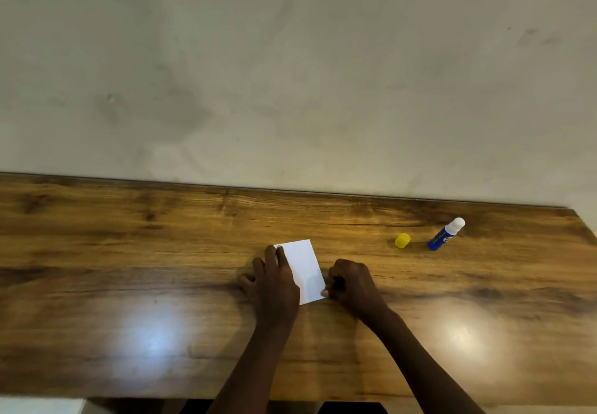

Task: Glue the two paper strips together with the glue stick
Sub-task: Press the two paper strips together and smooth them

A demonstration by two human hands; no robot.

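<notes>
- Paper point(305, 265): white, flat on wooden table point(129, 252), near its middle.
- Left hand point(274, 284): fingers spread, pressing flat on paper's left edge, gripping nothing.
- Right hand point(352, 284): curled at paper's near right corner; pinch unclear.
- Glue stick point(445, 234): uncapped, lying well right; yellow cap point(402, 240) just beside.

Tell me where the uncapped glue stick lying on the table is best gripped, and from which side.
Probably around the blue barrel of the glue stick, pinched across its width from above. It lies tilted on the table, exposed white glue tip pointing far-right, so the barrel is the clean part. The right hand is nearer; the yellow cap sits apart.
</notes>
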